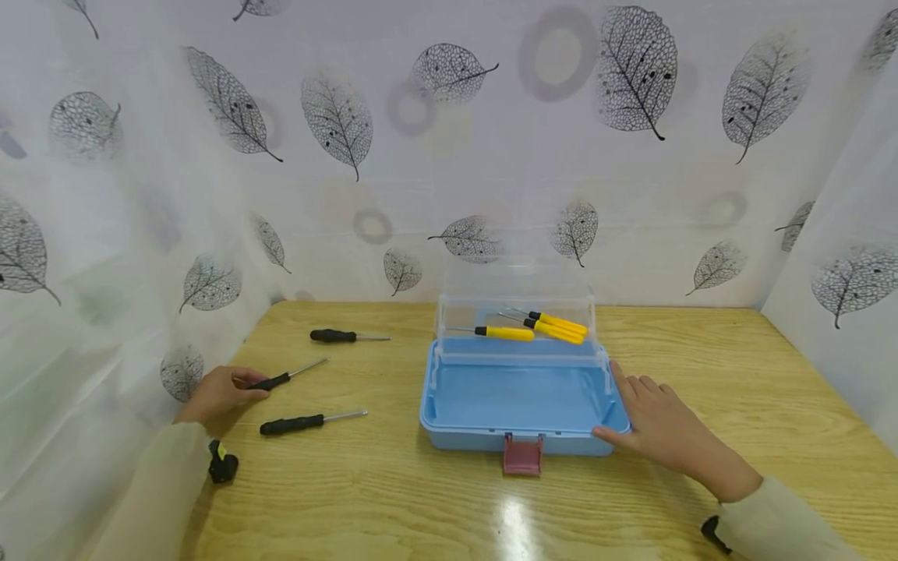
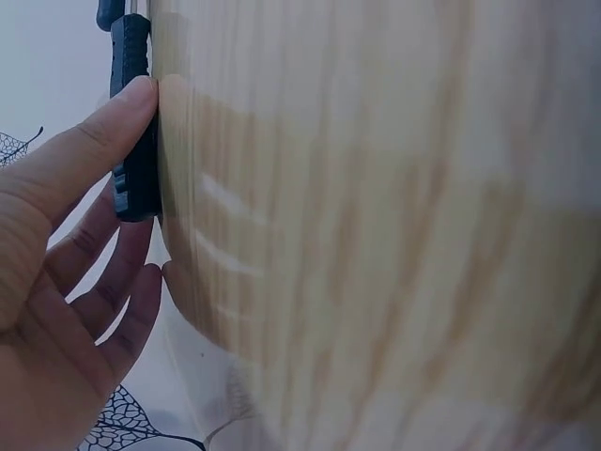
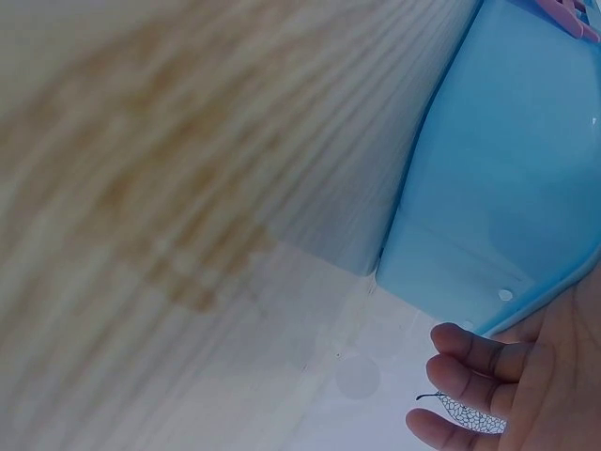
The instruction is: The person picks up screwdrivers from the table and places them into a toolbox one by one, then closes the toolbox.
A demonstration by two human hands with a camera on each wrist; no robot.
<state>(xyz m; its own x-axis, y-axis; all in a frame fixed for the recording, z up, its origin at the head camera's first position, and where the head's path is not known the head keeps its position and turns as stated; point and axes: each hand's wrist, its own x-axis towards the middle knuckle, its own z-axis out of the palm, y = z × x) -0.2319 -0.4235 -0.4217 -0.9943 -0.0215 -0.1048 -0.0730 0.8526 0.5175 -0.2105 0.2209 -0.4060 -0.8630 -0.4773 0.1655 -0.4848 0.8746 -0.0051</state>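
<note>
My left hand [image 1: 220,393] pinches the black handle of a screwdriver [image 1: 272,382] between thumb and fingers at the table's left side. The left wrist view shows the thumb on that handle [image 2: 139,178]. Two more black-handled screwdrivers lie near it, one farther back [image 1: 333,336] and one nearer the front [image 1: 293,425]. My right hand [image 1: 662,425] rests on the right end of a blue toolbox [image 1: 449,440], thumb at the front corner and index finger along the side. In the right wrist view, its other fingers [image 3: 470,362] extend loosely beside the blue wall.
The toolbox's clear lid [image 1: 449,312] stands open at the back. Three yellow-handled screwdrivers [image 1: 508,333] show at the lid. A pink latch [image 1: 522,456] hangs at the box front. Leaf-patterned curtain [image 1: 491,156] encloses the wooden table [image 1: 393,499] behind and at both sides.
</note>
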